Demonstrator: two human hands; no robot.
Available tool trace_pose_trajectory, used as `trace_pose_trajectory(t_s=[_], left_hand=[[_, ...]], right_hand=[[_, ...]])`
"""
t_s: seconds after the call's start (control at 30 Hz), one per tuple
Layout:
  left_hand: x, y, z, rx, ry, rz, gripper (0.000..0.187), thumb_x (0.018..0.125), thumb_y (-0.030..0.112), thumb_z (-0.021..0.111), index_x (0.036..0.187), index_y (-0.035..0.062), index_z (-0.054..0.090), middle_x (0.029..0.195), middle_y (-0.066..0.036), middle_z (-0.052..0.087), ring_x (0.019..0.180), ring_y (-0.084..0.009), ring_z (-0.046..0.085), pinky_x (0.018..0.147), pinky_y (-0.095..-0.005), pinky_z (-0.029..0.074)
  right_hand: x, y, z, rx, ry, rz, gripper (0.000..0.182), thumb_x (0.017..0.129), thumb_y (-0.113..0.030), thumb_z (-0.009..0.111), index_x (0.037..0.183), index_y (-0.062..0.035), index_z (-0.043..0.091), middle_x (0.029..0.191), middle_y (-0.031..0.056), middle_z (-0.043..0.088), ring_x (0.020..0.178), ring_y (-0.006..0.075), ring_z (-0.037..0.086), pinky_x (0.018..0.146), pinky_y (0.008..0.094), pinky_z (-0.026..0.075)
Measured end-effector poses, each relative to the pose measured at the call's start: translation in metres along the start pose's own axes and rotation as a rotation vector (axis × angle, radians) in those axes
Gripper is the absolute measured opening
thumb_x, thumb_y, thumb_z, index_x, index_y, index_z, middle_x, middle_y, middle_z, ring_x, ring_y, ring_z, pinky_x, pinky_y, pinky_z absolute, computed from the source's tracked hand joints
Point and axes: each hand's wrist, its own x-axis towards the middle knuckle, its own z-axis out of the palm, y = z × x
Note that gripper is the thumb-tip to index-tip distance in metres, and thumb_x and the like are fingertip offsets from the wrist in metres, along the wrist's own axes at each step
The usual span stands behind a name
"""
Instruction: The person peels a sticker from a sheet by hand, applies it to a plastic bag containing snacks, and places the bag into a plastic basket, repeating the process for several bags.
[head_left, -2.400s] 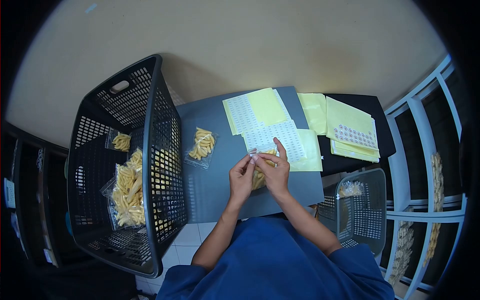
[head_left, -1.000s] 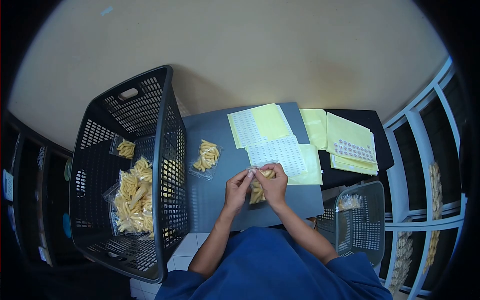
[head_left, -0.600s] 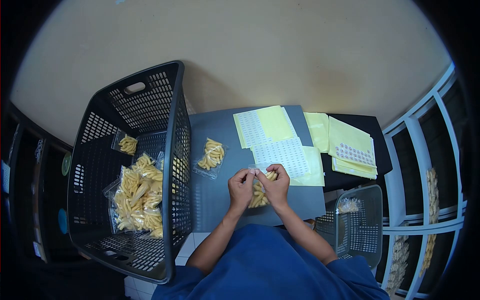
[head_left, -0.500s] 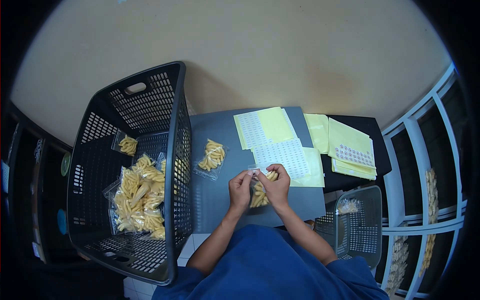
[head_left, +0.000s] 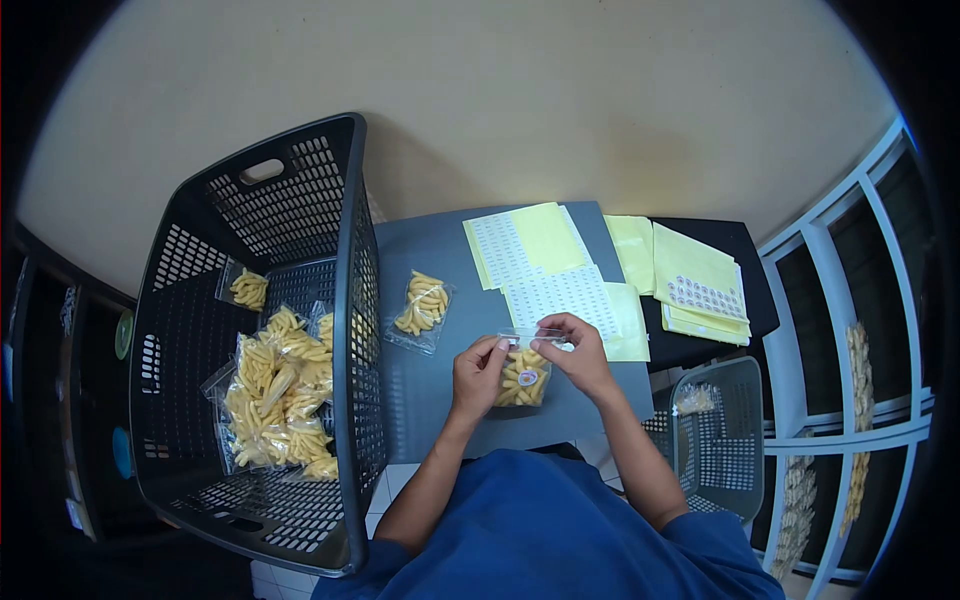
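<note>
A clear plastic bag of pale yellow finger-shaped snacks (head_left: 520, 390) hangs upright between my hands over the table's front part. A small round sticker (head_left: 527, 378) shows on its front. My left hand (head_left: 479, 378) pinches the upper left corner of the bag between thumb and fingers. At the upper right corner, my right hand (head_left: 578, 355) is closed on the bag's top edge, thumb and index finger together. Another filled bag (head_left: 423, 305) lies flat on the grey table (head_left: 415, 400), left of my hands.
A large dark basket (head_left: 352, 300) with several filled bags (head_left: 280, 385) stands tilted at the left. Sticker sheets (head_left: 560, 300) lie behind my hands, more yellow sheets (head_left: 695, 260) on a black surface. A smaller basket (head_left: 735, 450) with one bag is low at the right, near metal shelving (head_left: 800, 330).
My right hand has moved right, away from the left hand, along the bag's top. The bag's front and its round sticker now show between the hands.
</note>
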Motion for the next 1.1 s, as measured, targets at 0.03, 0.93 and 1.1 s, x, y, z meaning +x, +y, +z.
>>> trace_pose_trajectory(t_s=[0.03,0.93,1.1], left_hand=[[-0.001,0.006,0.000,0.048,-0.020,-0.002,0.022,0.100,0.011,0.063,0.111,-0.0055,0.073,0.092,-0.005,0.072,0.082,-0.0089,0.063,0.072,-0.0248,0.051],[0.006,-0.007,0.122,0.079,0.168,-0.164,0.020,0.095,0.016,0.072,0.097,-0.0043,0.073,0.083,-0.006,0.072,0.070,-0.0072,0.063,0.058,-0.0205,0.046],[0.005,-0.019,0.190,0.103,0.099,-0.253,0.020,0.096,0.018,0.071,0.100,-0.0023,0.072,0.084,-0.005,0.072,0.073,-0.0090,0.065,0.060,-0.0217,0.048]], right_hand=[[0.002,-0.007,-0.005,-0.022,-0.064,0.063,0.026,0.082,-0.010,0.081,0.104,0.0004,0.070,0.094,0.0049,0.072,0.090,0.0104,0.065,0.081,0.0256,0.052],[-0.054,0.043,-0.073,0.255,0.085,0.192,0.048,0.085,-0.003,0.080,0.124,0.0019,0.053,0.113,0.0083,0.067,0.100,0.0127,0.066,0.087,0.0277,0.055],[-0.073,0.064,-0.139,0.353,0.155,0.104,0.044,0.088,-0.010,0.079,0.124,0.0001,0.055,0.111,0.0071,0.068,0.096,0.0110,0.066,0.085,0.0288,0.055]])
